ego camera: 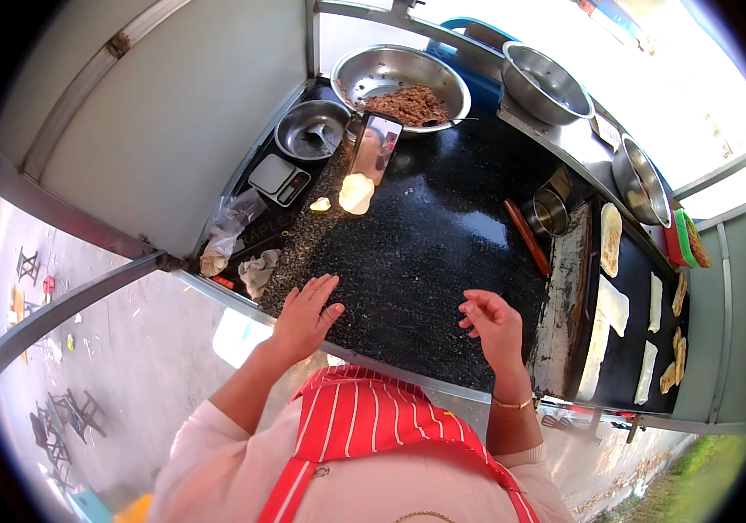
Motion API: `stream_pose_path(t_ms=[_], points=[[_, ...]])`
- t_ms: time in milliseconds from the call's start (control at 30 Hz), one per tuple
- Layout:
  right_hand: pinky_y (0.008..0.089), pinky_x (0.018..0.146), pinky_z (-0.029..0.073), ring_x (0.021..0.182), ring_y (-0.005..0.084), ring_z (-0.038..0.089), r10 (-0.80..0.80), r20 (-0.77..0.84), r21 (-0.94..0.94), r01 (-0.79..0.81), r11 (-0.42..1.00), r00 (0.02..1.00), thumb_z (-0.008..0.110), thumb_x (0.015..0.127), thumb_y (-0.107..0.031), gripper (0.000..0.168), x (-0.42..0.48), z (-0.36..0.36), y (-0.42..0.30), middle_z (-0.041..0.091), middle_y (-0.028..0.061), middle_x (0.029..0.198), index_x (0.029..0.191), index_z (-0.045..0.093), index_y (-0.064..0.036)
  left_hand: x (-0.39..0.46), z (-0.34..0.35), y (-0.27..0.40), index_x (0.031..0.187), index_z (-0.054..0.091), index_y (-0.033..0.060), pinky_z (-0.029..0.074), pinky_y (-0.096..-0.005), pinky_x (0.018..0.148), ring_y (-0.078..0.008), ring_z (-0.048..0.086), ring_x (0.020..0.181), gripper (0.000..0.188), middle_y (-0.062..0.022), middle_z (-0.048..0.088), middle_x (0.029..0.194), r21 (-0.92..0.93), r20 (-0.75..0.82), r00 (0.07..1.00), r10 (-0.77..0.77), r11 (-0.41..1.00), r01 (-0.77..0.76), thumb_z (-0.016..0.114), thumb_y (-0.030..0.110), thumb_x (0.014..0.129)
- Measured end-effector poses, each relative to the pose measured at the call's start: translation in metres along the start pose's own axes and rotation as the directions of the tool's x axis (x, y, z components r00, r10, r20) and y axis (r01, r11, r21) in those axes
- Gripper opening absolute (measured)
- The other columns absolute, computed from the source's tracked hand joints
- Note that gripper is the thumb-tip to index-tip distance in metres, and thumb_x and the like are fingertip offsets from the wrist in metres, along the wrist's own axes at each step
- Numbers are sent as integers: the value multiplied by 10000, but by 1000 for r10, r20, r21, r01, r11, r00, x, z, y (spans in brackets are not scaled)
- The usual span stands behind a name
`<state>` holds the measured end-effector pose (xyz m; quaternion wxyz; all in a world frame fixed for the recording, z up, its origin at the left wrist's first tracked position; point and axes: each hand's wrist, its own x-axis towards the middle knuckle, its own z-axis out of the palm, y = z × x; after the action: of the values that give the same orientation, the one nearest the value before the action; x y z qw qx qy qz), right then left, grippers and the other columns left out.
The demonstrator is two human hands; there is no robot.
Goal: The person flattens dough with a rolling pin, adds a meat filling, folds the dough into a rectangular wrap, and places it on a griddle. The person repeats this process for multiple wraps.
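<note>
My left hand (308, 312) is over the near left edge of the black speckled worktop (412, 261), fingers apart, holding nothing. On the right, my right hand (492, 320) hovers with its fingers loosely bent; nothing shows in it. Beyond the left hand lie a piece of pale dough (356, 193) and a smaller scrap (320, 204), close to a propped phone (376, 147). A red-brown rolling pin (527, 237) rests past my right hand, beside a metal cup (548, 212). Flatbreads (610, 240) and long strips of dough (656, 302) lie on the dark griddle (631, 359) at the right.
A steel bowl of minced filling (405, 104) stands at the back, near a smaller steel bowl (312, 129) and a digital scale (278, 180). Crumpled cloth (258, 273) and a plastic bag (232, 222) lie left. More steel bowls (546, 82) sit on the raised shelf.
</note>
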<state>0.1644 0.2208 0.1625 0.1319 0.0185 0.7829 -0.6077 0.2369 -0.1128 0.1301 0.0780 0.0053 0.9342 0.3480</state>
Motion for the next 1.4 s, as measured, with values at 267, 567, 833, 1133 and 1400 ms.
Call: stream_pose_path(t_ms=[267, 567, 833, 1133, 1400], points=[[258, 595, 548, 803, 128, 674, 163, 129, 197, -186, 963, 978, 678, 939, -88, 231, 199, 126, 23, 694, 37, 954, 1157, 663, -13, -1, -5, -5, 1399, 516, 90, 394, -519, 1099, -333, 591, 1210, 474, -137, 607, 1342, -79, -117, 992, -46, 996, 36, 578, 342, 1001], [348, 699, 551, 814, 263, 655, 91, -314, -270, -181, 946, 945, 812, 767, -128, 346, 250, 264, 29, 667, 134, 987, 1012, 600, -8, -52, -6, -1, 1299, 611, 75, 515, -434, 957, -356, 637, 1115, 374, -136, 670, 1248, -137, -146, 940, -308, 947, 289, 623, 257, 972], [271, 711, 502, 792, 140, 604, -105, 114, 698, -5, 716, 988, 719, 728, 92, 284, 226, 255, -3, 622, 20, 925, 948, 593, -37, -51, 2, 1, 1390, 567, 109, 470, -402, 1051, -328, 598, 1243, 430, -153, 630, 1345, -307, -56, 931, -360, 894, 327, 577, 320, 1016], [428, 831, 548, 969, 308, 677, -708, 612, -78, 917, 390, 353, 799, 813, -154, 368, 28, 200, -73, 688, 121, 1076, 1142, 673, -50, 19, -42, 11, 1567, 335, 222, 320, -518, 1166, -342, 383, 1429, 767, -96, 378, 1587, -120, -135, 987, 90, -990, 74, 246, 713, 985], [521, 1233, 80, 1530, 431, 131, -742, 562, -392, 908, 150, 365, 204, 1007, -653, 867, 1, 220, -97, 199, 215, 1648, 1571, 248, 5, 17, -36, 27, 1478, 454, 218, 335, -373, 1161, -187, 440, 1374, 735, -3, 471, 1513, -793, -115, 981, 156, -609, 4, 338, 733, 967]])
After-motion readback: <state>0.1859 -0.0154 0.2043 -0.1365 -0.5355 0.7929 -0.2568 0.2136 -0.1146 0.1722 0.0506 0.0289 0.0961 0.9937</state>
